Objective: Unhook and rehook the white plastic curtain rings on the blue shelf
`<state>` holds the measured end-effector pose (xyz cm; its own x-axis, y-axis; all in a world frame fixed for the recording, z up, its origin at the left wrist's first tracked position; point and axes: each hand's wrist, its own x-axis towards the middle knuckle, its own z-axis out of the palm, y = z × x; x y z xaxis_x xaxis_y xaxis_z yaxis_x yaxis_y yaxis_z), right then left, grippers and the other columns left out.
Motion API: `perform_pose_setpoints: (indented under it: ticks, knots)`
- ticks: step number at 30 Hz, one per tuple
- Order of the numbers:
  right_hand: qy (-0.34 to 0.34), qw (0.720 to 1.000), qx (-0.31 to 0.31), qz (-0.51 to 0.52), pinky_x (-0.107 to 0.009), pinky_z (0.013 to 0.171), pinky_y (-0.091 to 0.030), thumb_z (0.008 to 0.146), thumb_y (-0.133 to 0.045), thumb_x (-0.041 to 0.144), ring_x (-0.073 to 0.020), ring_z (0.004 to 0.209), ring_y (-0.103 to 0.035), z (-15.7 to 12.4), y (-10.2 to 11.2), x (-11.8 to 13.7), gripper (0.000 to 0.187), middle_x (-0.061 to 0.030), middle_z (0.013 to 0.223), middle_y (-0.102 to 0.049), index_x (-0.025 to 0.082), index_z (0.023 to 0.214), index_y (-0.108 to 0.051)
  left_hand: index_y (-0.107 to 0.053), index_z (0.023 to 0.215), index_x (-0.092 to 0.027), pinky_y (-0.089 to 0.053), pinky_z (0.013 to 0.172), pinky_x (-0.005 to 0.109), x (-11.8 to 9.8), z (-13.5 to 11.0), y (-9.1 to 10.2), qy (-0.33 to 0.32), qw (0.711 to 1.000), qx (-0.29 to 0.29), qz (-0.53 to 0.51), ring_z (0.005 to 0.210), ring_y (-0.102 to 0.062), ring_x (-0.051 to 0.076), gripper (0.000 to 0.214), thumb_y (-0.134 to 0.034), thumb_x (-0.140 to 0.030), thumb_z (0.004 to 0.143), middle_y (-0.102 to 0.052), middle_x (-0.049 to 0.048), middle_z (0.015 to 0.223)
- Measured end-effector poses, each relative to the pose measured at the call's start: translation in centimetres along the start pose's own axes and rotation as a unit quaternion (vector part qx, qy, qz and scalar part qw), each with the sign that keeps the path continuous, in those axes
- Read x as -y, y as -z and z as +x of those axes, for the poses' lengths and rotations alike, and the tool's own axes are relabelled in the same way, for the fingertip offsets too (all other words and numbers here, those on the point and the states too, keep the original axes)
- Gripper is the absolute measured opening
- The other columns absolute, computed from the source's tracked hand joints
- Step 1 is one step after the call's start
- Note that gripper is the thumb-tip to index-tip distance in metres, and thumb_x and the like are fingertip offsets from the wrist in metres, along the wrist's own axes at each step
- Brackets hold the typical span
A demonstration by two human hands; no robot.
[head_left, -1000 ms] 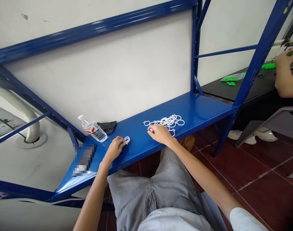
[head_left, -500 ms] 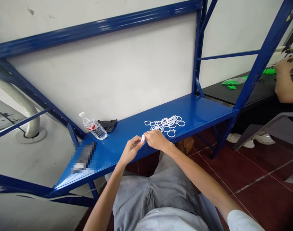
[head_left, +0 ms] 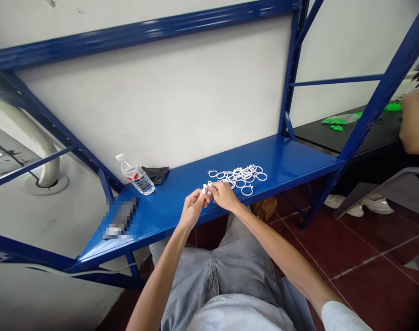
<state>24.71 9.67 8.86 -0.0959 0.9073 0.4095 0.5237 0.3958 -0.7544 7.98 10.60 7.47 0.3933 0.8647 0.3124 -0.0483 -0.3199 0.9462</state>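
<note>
Over the front edge of the blue shelf, my left hand is closed in a pinch on a small white plastic piece. Close against it, the fingers of my right hand pinch another bit of white plastic. Fingers cover much of both, so I cannot tell whether they are joined. Just beyond my right hand lies a loose pile of white plastic rings, several with a small knob or loop on the rim.
A water bottle leans at the left beside a black pouch. A blurred dark object lies near the left end. Blue posts frame the shelf. At right, another person's arm is above a black table with green pieces.
My hands have shifted slightly up. The white plastic between them now shows as two bits near each other, where one clump showed before. The view has tilted a little.
</note>
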Motion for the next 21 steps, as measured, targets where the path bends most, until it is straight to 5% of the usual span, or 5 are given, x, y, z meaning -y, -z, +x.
perform_pose_setpoints:
  ticks: [5,10,15,18,21]
  knots:
    - [-0.007,0.999,-0.028,-0.034,-0.023,0.075,-0.045,0.104,-0.055,0.027,-0.0159,0.073,-0.07,0.4,2.3,-0.8,0.031,-0.0015,0.075,-0.076,0.019,0.082,-0.076,-0.073,0.106,-0.018,-0.053,0.07,0.03,-0.6,1.4,-0.2,-0.015,0.998,-0.017,0.055,0.08,-0.065,0.019,0.048,-0.066,-0.063,0.092,-0.074,0.0093,0.096]
    - [-0.088,0.974,-0.112,-0.178,-0.026,0.073,-0.044,0.106,-0.051,0.039,-0.0223,0.084,-0.072,0.5,8.9,-3.6,0.04,-0.0083,0.087,-0.079,0.019,0.088,-0.08,-0.069,0.136,-0.022,-0.057,0.092,0.041,-0.3,3.0,-1.0,-0.058,0.964,-0.01,0.257,0.112,-0.07,0.029,0.05,-0.056,-0.055,0.1,-0.07,0.0142,0.136]
    - [-0.152,0.923,-0.07,-0.346,-0.03,0.088,-0.048,0.104,-0.053,0.034,-0.0297,0.11,-0.071,0.9,14.4,-8.1,0.034,-0.0174,0.114,-0.077,0.017,0.103,-0.082,-0.059,0.152,-0.03,-0.032,0.123,0.063,2.0,5.8,-6.4,-0.137,0.872,0.093,0.461,0.153,-0.038,0.043,0.069,-0.064,-0.066,0.093,-0.047,0.0136,0.165]
    - [-0.136,0.924,-0.035,-0.357,-0.034,0.108,-0.045,0.098,-0.06,0.022,-0.0285,0.132,-0.062,1.2,15.3,-10.7,0.039,-0.0169,0.139,-0.069,0.018,0.135,-0.072,-0.048,0.161,-0.033,-0.02,0.127,0.068,3.7,8.2,-10.7,-0.146,0.854,0.121,0.484,0.158,-0.029,0.046,0.087,-0.061,-0.078,0.088,-0.038,0.0134,0.171]
    - [-0.146,0.937,0.021,-0.317,-0.036,0.116,-0.043,0.094,-0.06,0.016,-0.0271,0.138,-0.059,1.4,15.1,-12.4,0.053,-0.0153,0.148,-0.065,0.017,0.147,-0.062,-0.043,0.164,-0.029,-0.015,0.127,0.071,4.7,10.2,-12.9,-0.123,0.848,0.134,0.498,0.158,-0.028,0.049,0.095,-0.058,-0.082,0.087,-0.035,0.0164,0.172]
